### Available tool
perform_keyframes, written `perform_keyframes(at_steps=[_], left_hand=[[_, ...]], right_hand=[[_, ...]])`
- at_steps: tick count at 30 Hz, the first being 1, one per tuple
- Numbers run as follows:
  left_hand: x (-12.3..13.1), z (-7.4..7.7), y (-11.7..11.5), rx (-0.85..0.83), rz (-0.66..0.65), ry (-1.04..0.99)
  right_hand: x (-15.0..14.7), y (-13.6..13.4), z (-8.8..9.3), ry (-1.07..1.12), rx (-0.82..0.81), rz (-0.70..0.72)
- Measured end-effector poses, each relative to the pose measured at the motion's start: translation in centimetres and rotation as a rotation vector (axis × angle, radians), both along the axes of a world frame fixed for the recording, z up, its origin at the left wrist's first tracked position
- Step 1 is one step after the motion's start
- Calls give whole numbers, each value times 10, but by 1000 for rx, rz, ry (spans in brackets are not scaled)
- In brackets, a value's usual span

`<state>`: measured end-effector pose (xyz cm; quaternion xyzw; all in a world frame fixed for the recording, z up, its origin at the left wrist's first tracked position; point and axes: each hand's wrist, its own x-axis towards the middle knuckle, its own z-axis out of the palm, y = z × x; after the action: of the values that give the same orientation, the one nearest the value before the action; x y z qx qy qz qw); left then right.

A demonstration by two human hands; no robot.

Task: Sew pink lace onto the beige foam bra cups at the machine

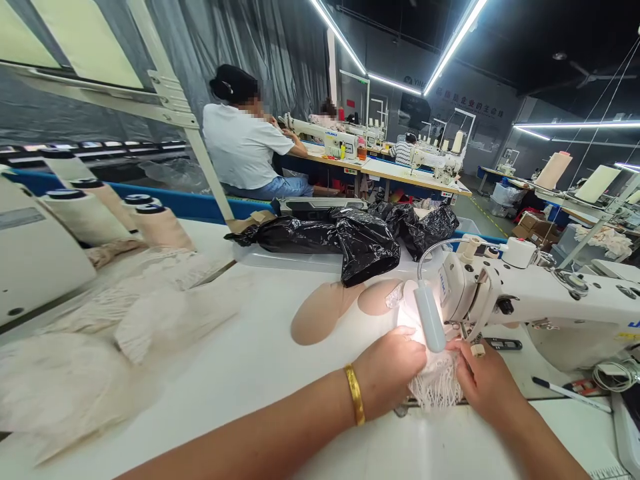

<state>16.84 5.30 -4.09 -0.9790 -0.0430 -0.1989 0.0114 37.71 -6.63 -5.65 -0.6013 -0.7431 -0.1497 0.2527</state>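
Observation:
Under the white sewing machine head (457,293), a piece of white fringed fabric (436,387) lies brightly lit, its strands hanging toward me. My left hand (393,373), with a gold bangle at the wrist, is closed on the fabric's left side. On the other side, close to the needle area, my right hand (483,377) has its thumb and fingers pinched at the fabric's edge. A tube-shaped work lamp (429,319) on a bendy neck hides the needle and part of the fabric. Beige moulded cups (315,313) lie on the white tabletop just beyond my left hand.
Black plastic bags (367,243) sit behind the cups. Sheer cream fabric (75,373) is heaped at left, near several thread cones (163,227). At right lie a pen (570,393) and a coiled cable (615,377). A person (245,147) sits at another machine beyond.

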Motion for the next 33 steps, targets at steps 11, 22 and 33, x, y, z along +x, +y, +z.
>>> perform_keyframes(at_steps=[11, 22, 33], left_hand=[[-4, 18, -5, -240, 95, 204], [-22, 23, -3, -187, 69, 254], [-8, -9, 18, -60, -35, 49]], right_hand=[[-29, -10, 16, -39, -47, 301], [-6, 2, -2, -97, -152, 92], [-2, -1, -6, -94, -200, 83]])
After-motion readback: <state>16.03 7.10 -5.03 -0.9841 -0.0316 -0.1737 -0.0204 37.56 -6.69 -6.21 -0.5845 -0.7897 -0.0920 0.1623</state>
